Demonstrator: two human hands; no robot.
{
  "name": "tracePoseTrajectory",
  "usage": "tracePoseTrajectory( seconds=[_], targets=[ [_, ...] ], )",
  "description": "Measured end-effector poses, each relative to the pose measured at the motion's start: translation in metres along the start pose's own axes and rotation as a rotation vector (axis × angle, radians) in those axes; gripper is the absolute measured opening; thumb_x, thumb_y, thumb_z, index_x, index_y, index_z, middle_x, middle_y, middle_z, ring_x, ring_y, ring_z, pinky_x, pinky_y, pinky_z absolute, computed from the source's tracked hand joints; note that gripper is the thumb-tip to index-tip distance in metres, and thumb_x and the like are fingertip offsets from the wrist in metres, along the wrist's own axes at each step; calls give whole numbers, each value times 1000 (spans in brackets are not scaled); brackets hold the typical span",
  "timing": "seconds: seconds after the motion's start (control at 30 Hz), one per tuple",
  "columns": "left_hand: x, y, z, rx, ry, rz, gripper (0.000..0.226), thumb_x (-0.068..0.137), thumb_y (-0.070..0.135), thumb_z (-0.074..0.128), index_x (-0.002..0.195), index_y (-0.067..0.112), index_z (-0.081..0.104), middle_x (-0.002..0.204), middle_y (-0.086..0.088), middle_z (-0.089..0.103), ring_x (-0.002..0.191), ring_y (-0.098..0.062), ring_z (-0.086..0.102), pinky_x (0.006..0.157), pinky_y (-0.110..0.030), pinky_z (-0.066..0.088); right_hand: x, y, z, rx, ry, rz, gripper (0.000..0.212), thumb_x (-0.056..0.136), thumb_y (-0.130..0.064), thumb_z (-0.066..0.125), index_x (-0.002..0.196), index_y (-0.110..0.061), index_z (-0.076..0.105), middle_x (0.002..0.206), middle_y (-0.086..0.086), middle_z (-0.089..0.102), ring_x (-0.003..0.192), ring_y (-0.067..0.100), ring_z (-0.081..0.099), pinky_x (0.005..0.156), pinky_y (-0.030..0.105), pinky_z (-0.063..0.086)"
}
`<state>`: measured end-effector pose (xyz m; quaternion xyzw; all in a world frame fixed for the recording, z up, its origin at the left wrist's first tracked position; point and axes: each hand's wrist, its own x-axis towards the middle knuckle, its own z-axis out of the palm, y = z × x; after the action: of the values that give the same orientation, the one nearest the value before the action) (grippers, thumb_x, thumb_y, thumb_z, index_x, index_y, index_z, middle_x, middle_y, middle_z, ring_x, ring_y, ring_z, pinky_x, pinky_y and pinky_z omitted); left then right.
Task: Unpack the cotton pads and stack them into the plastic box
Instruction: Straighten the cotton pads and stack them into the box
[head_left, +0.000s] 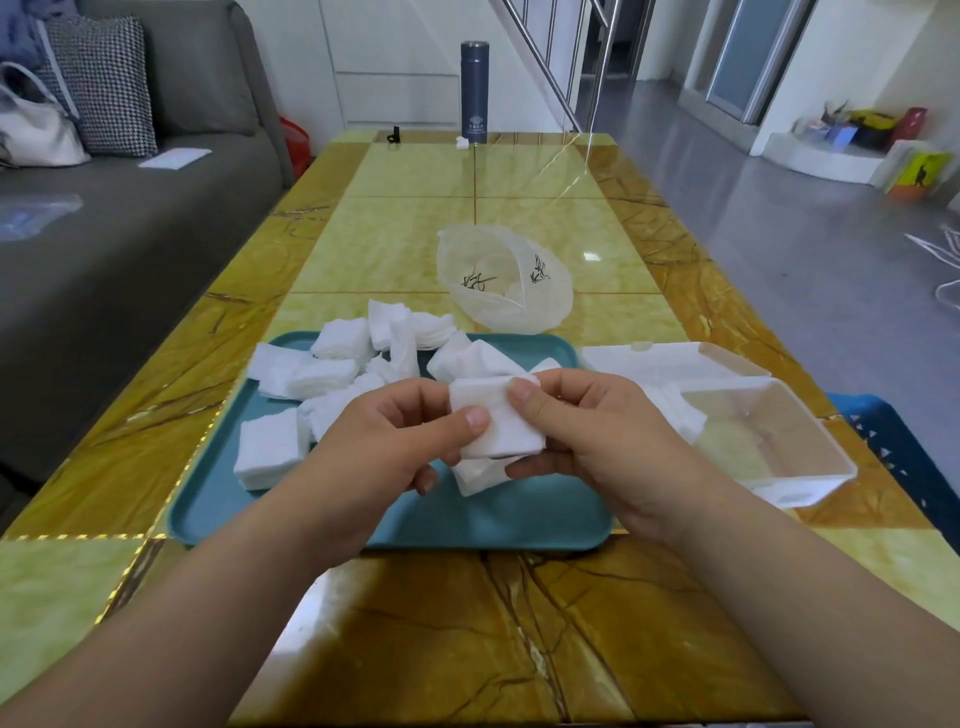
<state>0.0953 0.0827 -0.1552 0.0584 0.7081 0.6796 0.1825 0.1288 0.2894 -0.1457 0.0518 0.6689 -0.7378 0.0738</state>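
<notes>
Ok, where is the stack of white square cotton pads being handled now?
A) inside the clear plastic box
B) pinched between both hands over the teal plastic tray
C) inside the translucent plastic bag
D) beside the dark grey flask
B: the left hand and right hand both pinch the stack of white square cotton pads above the teal plastic tray.
</notes>
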Motion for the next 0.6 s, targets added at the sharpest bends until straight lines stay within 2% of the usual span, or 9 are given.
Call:
tracePoseTrajectory(
  seconds=[0.13,0.27,0.4,0.5,0.53,0.6],
  targets=[
    [-3,5,23,-19,47,41,22,90,21,75,107,9,75,89,-8,75,70,-16,64,54,-29,42,-10,-8,-11,-36,3,-29,19,93,-15,74,110,-6,75,99,15,80,95,32,78,87,46,63],
    [4,13,56,52,70,52,15,99,20,67,109,11,74,85,-4,75,70,-15,68,53,-27,45,-19,-14,-29,-76,138,-58,13,95,-18,73,102,-9,77,92,11,80,82,24,78,74,37,63],
    [17,28,95,158,34,93,12,99,20,67,107,19,75,89,-2,78,73,-15,70,59,-32,49,-29,-22,-65,-197,360,-201,10,98,-21,67,97,-16,75,86,9,77,73,17,72,63,33,59],
    [31,29,124,355,113,142,16,93,28,74,108,33,72,98,7,74,80,-8,69,55,-17,48,-34,-24,-100,-348,590,-275,18,93,-27,64,92,-11,71,76,15,66,64,26,59,58,41,53],
    [33,28,134,425,114,147,23,91,32,75,113,37,69,105,11,69,89,-4,66,61,-16,50,-36,-23,-111,-439,642,-275,21,92,-28,64,90,-8,69,69,10,58,60,23,51,56,39,47],
    [39,24,151,499,72,147,43,89,36,77,129,37,60,122,14,57,114,-3,58,88,-25,54,-37,-20,-130,-608,714,-251,26,91,-29,63,86,-3,64,65,5,48,59,19,44,56,34,41]
  ],
)
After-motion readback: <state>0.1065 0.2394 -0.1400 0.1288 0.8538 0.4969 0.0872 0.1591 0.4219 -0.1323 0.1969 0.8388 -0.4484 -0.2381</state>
